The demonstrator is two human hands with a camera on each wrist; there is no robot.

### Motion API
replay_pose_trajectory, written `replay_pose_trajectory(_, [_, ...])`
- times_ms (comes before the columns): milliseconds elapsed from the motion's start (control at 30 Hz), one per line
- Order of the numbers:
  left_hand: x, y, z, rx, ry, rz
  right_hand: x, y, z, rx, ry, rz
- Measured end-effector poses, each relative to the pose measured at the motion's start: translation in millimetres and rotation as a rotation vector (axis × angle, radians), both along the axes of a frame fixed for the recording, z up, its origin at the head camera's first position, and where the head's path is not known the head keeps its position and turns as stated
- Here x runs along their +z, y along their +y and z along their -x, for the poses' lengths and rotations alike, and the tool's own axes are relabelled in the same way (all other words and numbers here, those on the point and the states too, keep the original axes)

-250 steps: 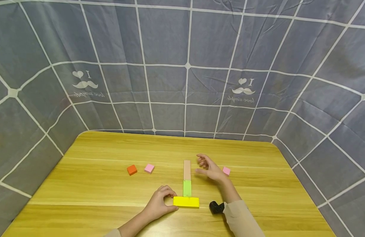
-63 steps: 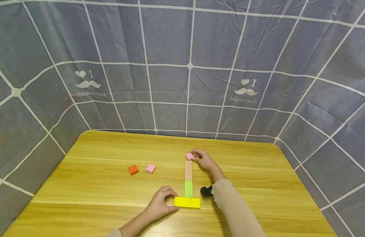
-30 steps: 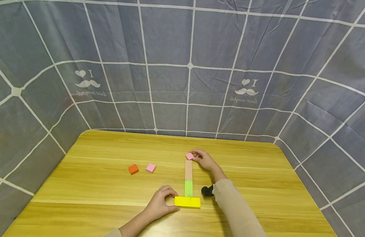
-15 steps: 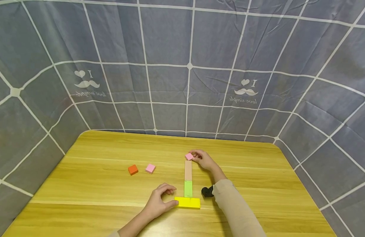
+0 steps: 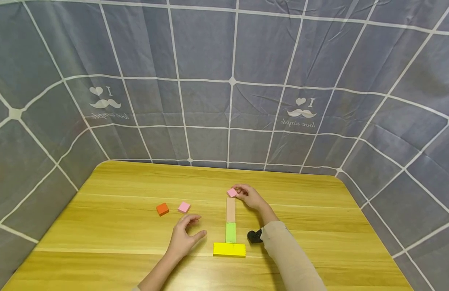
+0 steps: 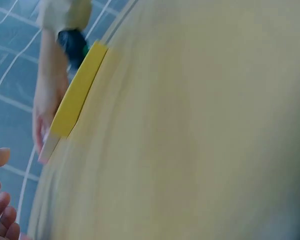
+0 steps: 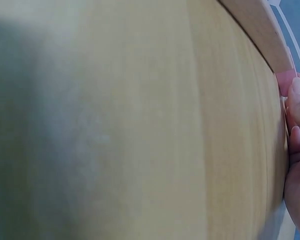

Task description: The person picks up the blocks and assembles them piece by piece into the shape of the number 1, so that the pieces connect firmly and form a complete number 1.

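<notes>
My right hand (image 5: 250, 197) pinches a pink block (image 5: 231, 192) at the far end of a line of blocks. The right wrist view shows its thumb and fingers on that pink block (image 7: 285, 81), set against the tan block's end (image 7: 260, 35). Nearer me follow the tan block (image 5: 230, 209), a green block (image 5: 230, 233) and a yellow block (image 5: 229, 250) lying crosswise. My left hand (image 5: 180, 239) is apart from the yellow block, thumb and fingers spread, holding nothing. Just beyond its fingers lies a second pink block (image 5: 184, 207), with an orange block (image 5: 162, 209) to its left.
All the blocks rest on a wood-grain table (image 5: 111, 226). A black device (image 5: 254, 236) is worn at my right wrist, to the right of the green block. Behind and beside the table hangs a grey curtain (image 5: 202, 105) with white grid lines.
Over the last second my left hand has let go of the yellow block and moved left and away. My right hand, which earlier brought the right-hand pink block to the line, stays put.
</notes>
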State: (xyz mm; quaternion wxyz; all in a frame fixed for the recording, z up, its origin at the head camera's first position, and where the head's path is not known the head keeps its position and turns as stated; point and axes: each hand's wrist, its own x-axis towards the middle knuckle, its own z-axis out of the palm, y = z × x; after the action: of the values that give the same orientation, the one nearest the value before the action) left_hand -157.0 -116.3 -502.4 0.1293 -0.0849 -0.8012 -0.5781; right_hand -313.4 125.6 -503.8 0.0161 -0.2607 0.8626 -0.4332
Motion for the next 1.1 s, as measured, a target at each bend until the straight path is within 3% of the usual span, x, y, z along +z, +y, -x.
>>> replay_pose_trajectory(67, [-3.4, -7.7, 6.7, 0.040, 0.027, 0.032, 0.1, 0, 0.2, 0.002, 0.005, -0.007])
replay_pose_trajectory(233, [-0.4, -26.2, 16.1, 0.129, 0.087, 0.113, -0.8, 0, 0.4, 0.000, 0.002, -0.001])
replay_pose_trajectory(400, [0.0, -46.1, 22.0, 0.187, 0.084, 0.170, -2.5, 0, 1.4, 0.000, 0.000, 0.006])
replay_pose_trajectory(600, [1.1, -66.5, 27.8, 0.250, 0.107, 0.198, -1.7, 0, 1.4, -0.008, 0.003, -0.022])
replay_pose_trajectory(767, [-0.3, -79.3, 30.7, 0.291, 0.084, 0.220, -1.3, 0, 1.2, -0.005, 0.006, -0.019])
replay_pose_trajectory(1100, [-7.9, -91.0, 33.3, 0.365, 0.100, 0.196, -2.4, 1, 1.9, -0.027, 0.000, -0.019])
